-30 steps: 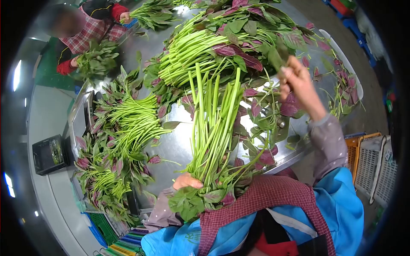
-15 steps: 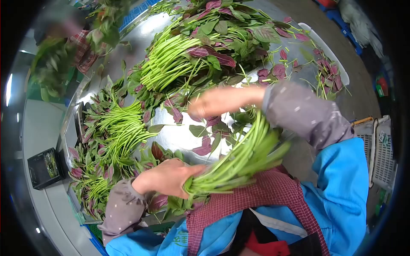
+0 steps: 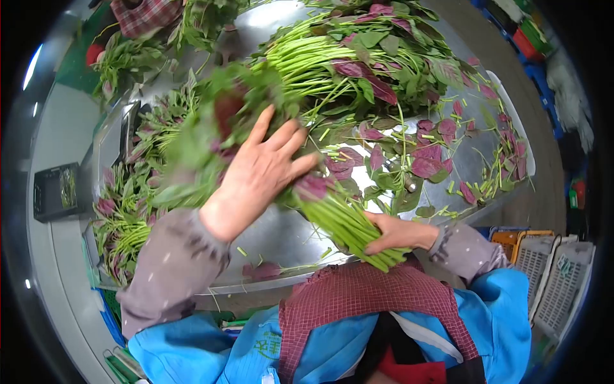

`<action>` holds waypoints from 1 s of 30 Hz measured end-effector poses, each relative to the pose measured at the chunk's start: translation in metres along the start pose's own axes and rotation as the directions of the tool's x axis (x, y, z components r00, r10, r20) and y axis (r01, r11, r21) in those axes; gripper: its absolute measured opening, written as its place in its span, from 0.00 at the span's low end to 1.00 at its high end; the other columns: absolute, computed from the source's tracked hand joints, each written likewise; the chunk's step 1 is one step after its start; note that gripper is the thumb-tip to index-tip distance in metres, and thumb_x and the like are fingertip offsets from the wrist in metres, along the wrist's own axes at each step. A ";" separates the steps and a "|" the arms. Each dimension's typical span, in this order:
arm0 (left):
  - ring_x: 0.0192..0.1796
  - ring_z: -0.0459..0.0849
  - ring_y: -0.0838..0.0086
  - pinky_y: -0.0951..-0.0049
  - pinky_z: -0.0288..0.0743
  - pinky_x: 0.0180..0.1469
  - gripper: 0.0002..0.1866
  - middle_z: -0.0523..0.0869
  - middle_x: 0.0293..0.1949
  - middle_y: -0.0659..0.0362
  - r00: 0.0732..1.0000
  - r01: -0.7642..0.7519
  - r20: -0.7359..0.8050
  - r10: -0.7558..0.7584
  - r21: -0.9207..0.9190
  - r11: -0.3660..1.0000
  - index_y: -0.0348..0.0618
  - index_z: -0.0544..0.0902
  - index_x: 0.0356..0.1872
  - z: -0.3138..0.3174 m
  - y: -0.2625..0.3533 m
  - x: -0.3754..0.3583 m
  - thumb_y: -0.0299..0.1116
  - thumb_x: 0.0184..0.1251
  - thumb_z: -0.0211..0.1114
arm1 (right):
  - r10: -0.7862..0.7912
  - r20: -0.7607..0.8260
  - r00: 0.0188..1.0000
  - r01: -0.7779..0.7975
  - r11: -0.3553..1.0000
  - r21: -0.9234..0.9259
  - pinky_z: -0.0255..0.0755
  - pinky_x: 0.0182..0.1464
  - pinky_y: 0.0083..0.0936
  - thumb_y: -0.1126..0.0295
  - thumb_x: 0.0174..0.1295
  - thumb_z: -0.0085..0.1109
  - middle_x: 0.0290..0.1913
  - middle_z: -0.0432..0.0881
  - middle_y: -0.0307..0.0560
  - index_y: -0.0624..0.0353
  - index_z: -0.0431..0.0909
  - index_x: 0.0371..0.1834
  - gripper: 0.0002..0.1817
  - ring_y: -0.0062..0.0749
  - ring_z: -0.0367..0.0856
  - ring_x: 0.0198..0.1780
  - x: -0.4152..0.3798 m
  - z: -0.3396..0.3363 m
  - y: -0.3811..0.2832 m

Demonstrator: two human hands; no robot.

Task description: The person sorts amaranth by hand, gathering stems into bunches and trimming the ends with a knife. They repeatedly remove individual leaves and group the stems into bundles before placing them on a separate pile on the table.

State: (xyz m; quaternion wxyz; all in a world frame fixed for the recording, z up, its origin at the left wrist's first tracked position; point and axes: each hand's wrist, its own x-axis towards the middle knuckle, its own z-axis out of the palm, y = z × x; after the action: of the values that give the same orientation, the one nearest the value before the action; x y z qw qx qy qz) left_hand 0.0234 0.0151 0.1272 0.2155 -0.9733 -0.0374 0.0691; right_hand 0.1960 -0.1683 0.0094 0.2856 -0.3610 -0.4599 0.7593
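A bunch of leafy greens [image 3: 336, 221] lies slanting in front of me, its light green stem ends at the right and its blurred leaves at the upper left. My right hand [image 3: 400, 233] is wrapped round the stems near their cut ends. On the leafy part rests my left hand [image 3: 259, 169], palm down with fingers spread. Behind them a large pile of greens [image 3: 358, 57] with purple leaves lies on the metal table [image 3: 256, 237]. More greens [image 3: 128, 224] are heaped at the left edge.
Loose purple leaves and stem bits [image 3: 428, 160] are scattered right of centre. A black box [image 3: 56, 191] stands at the far left. Grey crates [image 3: 563, 285] are at the lower right. At the upper left, a person's checked sleeve [image 3: 147, 16] shows beside more greens.
The bunch has turned, its leaves now upper left. My right hand has come down onto the stems; my left hand has moved up and opened over the leaves. The view has shifted.
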 end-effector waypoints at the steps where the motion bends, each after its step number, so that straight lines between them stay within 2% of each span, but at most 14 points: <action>1: 0.66 0.58 0.65 0.46 0.41 0.68 0.34 0.63 0.61 0.59 0.999 0.045 -0.004 -0.045 -0.009 0.999 0.63 0.64 0.60 0.018 0.003 0.001 0.26 0.47 0.57 | 0.146 -0.112 0.983 -0.129 0.982 0.140 0.71 0.49 0.25 0.61 0.54 0.62 0.49 0.75 0.50 0.65 0.58 0.60 0.34 0.31 0.76 0.47 0.004 0.007 -0.001; 3: 0.68 0.55 0.63 0.43 0.40 0.67 0.43 0.58 0.65 0.61 0.990 0.141 -0.033 -0.140 0.042 0.989 0.66 0.59 0.64 0.038 0.002 -0.009 0.25 0.42 0.61 | 0.315 -0.319 0.894 -0.240 0.937 0.253 0.76 0.39 0.24 0.66 0.54 0.61 0.43 0.78 0.48 0.66 0.63 0.53 0.26 0.28 0.78 0.40 0.016 0.014 0.013; 5: 0.68 0.54 0.61 0.42 0.45 0.65 0.50 0.57 0.66 0.61 0.961 0.277 -0.016 -0.277 0.014 0.961 0.66 0.57 0.65 0.043 0.003 -0.031 0.24 0.34 0.67 | 0.317 -0.265 0.910 -0.186 0.887 0.423 0.76 0.40 0.25 0.66 0.55 0.60 0.41 0.78 0.48 0.66 0.64 0.52 0.24 0.29 0.79 0.40 0.025 0.008 0.045; 8: 0.61 0.65 0.58 0.48 0.56 0.61 0.46 0.68 0.56 0.54 0.893 0.450 0.185 -0.411 -0.415 0.791 0.54 0.63 0.62 0.054 0.032 -0.077 0.32 0.34 0.75 | 0.285 -0.220 0.933 -0.111 0.810 0.575 0.77 0.41 0.26 0.66 0.56 0.58 0.40 0.79 0.48 0.66 0.68 0.49 0.20 0.30 0.79 0.39 0.025 0.011 0.055; 9: 0.55 0.72 0.58 0.58 0.62 0.60 0.35 0.76 0.49 0.52 0.854 0.516 0.322 -0.408 -0.627 0.584 0.46 0.71 0.56 0.068 0.049 -0.091 0.34 0.41 0.73 | 0.274 -0.226 0.935 -0.089 0.797 0.597 0.76 0.41 0.25 0.64 0.56 0.59 0.39 0.79 0.47 0.66 0.68 0.49 0.22 0.29 0.79 0.38 0.025 0.013 0.052; 11: 0.49 0.79 0.64 0.69 0.69 0.55 0.22 0.81 0.46 0.52 0.779 0.533 0.609 -0.147 -0.768 -0.354 0.40 0.74 0.53 0.096 0.097 -0.099 0.37 0.59 0.62 | 0.266 -0.228 0.937 -0.073 0.785 0.616 0.76 0.40 0.25 0.62 0.56 0.60 0.38 0.80 0.46 0.66 0.69 0.49 0.23 0.28 0.80 0.36 0.026 0.015 0.052; 14: 0.57 0.72 0.67 0.67 0.67 0.59 0.27 0.69 0.60 0.52 0.854 0.281 0.500 0.144 -0.210 -0.936 0.39 0.60 0.63 0.111 0.166 -0.068 0.45 0.69 0.48 | 0.278 -0.288 0.916 -0.192 0.937 0.293 0.74 0.40 0.22 0.60 0.56 0.60 0.38 0.80 0.47 0.67 0.69 0.49 0.24 0.27 0.79 0.37 0.029 0.019 0.054; 17: 0.59 0.70 0.66 0.63 0.68 0.59 0.26 0.69 0.58 0.52 0.881 -0.003 0.473 -0.018 -0.034 -0.999 0.39 0.60 0.62 0.100 0.192 -0.029 0.41 0.68 0.51 | -0.098 -0.381 0.919 -0.022 0.954 -0.300 0.72 0.40 0.22 0.67 0.53 0.60 0.35 0.80 0.46 0.65 0.73 0.44 0.18 0.25 0.78 0.36 0.024 0.037 0.025; 19: 0.59 0.70 0.66 0.62 0.68 0.58 0.26 0.71 0.57 0.52 0.861 -0.099 0.490 -0.133 -0.094 -0.991 0.38 0.60 0.62 0.077 0.183 -0.025 0.39 0.67 0.52 | -0.167 -0.417 0.893 0.013 0.938 -0.347 0.72 0.40 0.22 0.69 0.52 0.60 0.34 0.81 0.46 0.66 0.74 0.44 0.17 0.24 0.78 0.36 0.011 0.043 0.010; 21: 0.58 0.71 0.67 0.63 0.71 0.55 0.26 0.72 0.57 0.54 0.846 0.016 0.458 -0.273 -0.534 -0.846 0.37 0.60 0.61 0.053 0.167 -0.034 0.36 0.66 0.55 | -0.314 -0.458 0.832 0.122 0.908 -0.401 0.72 0.40 0.22 0.71 0.52 0.59 0.34 0.81 0.44 0.67 0.74 0.42 0.15 0.24 0.78 0.36 0.002 0.050 0.001; 22: 0.58 0.71 0.67 0.63 0.71 0.55 0.26 0.72 0.57 0.54 0.846 0.014 0.458 -0.272 -0.530 -0.848 0.37 0.60 0.61 0.055 0.170 -0.035 0.36 0.66 0.55 | -0.310 -0.458 0.833 0.119 0.909 -0.400 0.72 0.40 0.22 0.71 0.52 0.59 0.34 0.81 0.44 0.67 0.74 0.42 0.15 0.24 0.78 0.36 0.003 0.054 0.004; 25: 0.58 0.71 0.70 0.65 0.70 0.55 0.25 0.70 0.59 0.57 0.787 -0.397 0.547 -0.285 0.096 -0.913 0.38 0.60 0.61 0.082 0.186 -0.033 0.36 0.66 0.54 | 0.082 -0.654 0.752 0.187 0.925 0.330 0.75 0.39 0.23 0.73 0.55 0.56 0.37 0.80 0.45 0.67 0.70 0.47 0.17 0.25 0.79 0.37 0.010 0.052 0.022; 28: 0.59 0.70 0.71 0.65 0.69 0.56 0.26 0.69 0.59 0.57 0.801 -0.317 0.592 -0.092 0.289 -0.903 0.40 0.60 0.62 0.087 0.209 -0.039 0.35 0.65 0.55 | 0.313 -0.600 0.736 0.033 0.869 0.493 0.76 0.40 0.22 0.74 0.56 0.55 0.39 0.79 0.46 0.67 0.69 0.49 0.17 0.25 0.79 0.38 0.009 0.050 0.033; 30: 0.52 0.76 0.69 0.66 0.72 0.54 0.23 0.75 0.51 0.55 0.785 -0.259 0.613 -0.086 0.198 -0.945 0.40 0.65 0.59 0.098 0.226 -0.039 0.32 0.64 0.57 | 0.307 -0.538 0.785 -0.018 0.879 0.476 0.75 0.42 0.22 0.73 0.57 0.56 0.40 0.79 0.46 0.65 0.67 0.52 0.19 0.25 0.78 0.41 0.008 0.049 0.037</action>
State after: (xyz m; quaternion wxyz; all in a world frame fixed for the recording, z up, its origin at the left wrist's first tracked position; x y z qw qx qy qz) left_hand -0.0198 -0.1527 -0.0518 0.9142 0.0625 0.3457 0.2020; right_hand 0.1475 -0.2016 -0.0105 0.4225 -0.5460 -0.1254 0.7125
